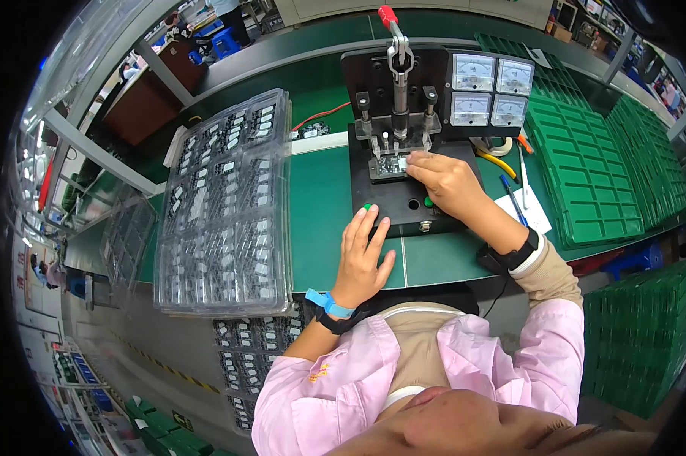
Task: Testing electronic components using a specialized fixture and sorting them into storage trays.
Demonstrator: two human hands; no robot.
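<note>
My right hand [451, 185] reaches into a black test fixture [373, 199], its thumb and fingers pinched at the right end of a small circuit board [389, 165]. The board lies in a nest beneath the clear pressing plate of a toggle clamp [401, 99], whose red handle [387, 16] points up. My left hand [361, 257] rests at the fixture's front left corner with its fingers apart and nothing in it. Its fingertips touch or lie just beside a green button [368, 207]. Another green button [428, 202] shows below my right hand.
Left of the fixture, stacked clear trays [225, 220] hold many small boards. Four-dial panel meters [491, 89] stand right of the clamp. Farther right are green slotted trays [582, 175], a blue pen [514, 199], yellow-handled pliers [498, 165] and a tape roll [495, 146].
</note>
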